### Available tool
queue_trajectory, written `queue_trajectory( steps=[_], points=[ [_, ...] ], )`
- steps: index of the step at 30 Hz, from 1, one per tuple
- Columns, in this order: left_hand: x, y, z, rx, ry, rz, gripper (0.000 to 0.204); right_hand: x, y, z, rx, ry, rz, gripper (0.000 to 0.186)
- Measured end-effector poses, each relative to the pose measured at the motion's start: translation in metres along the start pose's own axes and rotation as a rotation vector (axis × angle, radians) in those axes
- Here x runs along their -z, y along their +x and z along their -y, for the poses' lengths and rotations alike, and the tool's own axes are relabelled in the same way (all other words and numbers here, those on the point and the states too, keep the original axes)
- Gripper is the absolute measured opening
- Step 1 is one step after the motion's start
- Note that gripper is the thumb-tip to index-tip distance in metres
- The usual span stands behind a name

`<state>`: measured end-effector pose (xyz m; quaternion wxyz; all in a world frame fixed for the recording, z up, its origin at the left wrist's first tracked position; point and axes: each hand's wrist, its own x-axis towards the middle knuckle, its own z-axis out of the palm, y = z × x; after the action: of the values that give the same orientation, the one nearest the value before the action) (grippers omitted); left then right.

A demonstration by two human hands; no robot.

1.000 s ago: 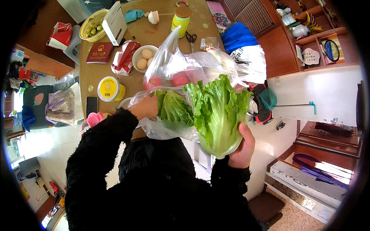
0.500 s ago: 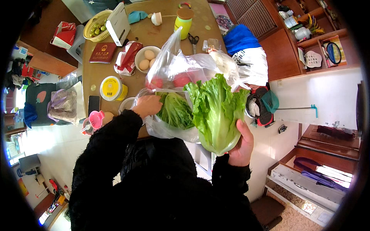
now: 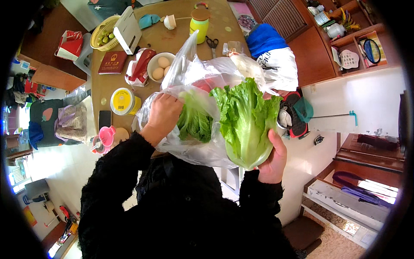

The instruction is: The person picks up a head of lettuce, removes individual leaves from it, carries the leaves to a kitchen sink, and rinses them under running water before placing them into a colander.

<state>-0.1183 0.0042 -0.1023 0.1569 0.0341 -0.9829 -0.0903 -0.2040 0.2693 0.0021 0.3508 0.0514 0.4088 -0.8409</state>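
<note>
Head view: a person in fuzzy black sleeves works over a brown table (image 3: 224,17). The right hand (image 3: 272,159) is clamped on the pale base of a green lettuce head (image 3: 248,125), which stands nearly upright at the table's near edge, leaves up. Just beside it, a second lettuce (image 3: 194,123) lies in a clear plastic bag (image 3: 196,154). The left hand (image 3: 166,113) is at this bag's opening, fingers curled together; I cannot tell whether they pinch the film, the lettuce or both. Behind, touching, is another translucent bag (image 3: 185,64) with something red showing through. To the left of that bag sits a white bowl (image 3: 150,69) of brown eggs (image 3: 161,67); farther back are a yellow jar (image 3: 199,29) with a wooden-looking lid and black-handled scissors (image 3: 212,44). Well left of the lettuce, a yellow-and-white tub (image 3: 125,102) stands near a dark phone (image 3: 105,119) lying flat.
</note>
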Motion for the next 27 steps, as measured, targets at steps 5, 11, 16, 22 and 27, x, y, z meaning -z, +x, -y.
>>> queue_trajectory(
  steps=[5, 11, 16, 22, 27],
  points=[
    [0.005, 0.012, 0.010, 0.020, -0.086, 0.104, 0.005, 0.000, 0.000, 0.001, -0.026, 0.030, 0.020, 0.050],
    [-0.008, 0.010, 0.019, 0.041, 0.059, 0.272, 0.021, -0.003, 0.005, -0.013, -0.070, 0.291, 0.038, 0.047],
    [-0.015, 0.002, 0.023, 0.260, -0.007, 0.329, 0.031, 0.000, 0.022, -0.053, -0.266, 0.257, 0.105, 0.043],
    [-0.028, -0.007, 0.036, 0.182, -0.097, 0.299, 0.042, 0.015, 0.047, -0.105, -0.238, -0.284, 0.092, 0.036],
    [-0.035, -0.004, 0.034, 0.166, -0.164, 0.278, 0.037, 0.024, 0.055, -0.107, 0.134, -0.652, -0.069, 0.028]
  ],
)
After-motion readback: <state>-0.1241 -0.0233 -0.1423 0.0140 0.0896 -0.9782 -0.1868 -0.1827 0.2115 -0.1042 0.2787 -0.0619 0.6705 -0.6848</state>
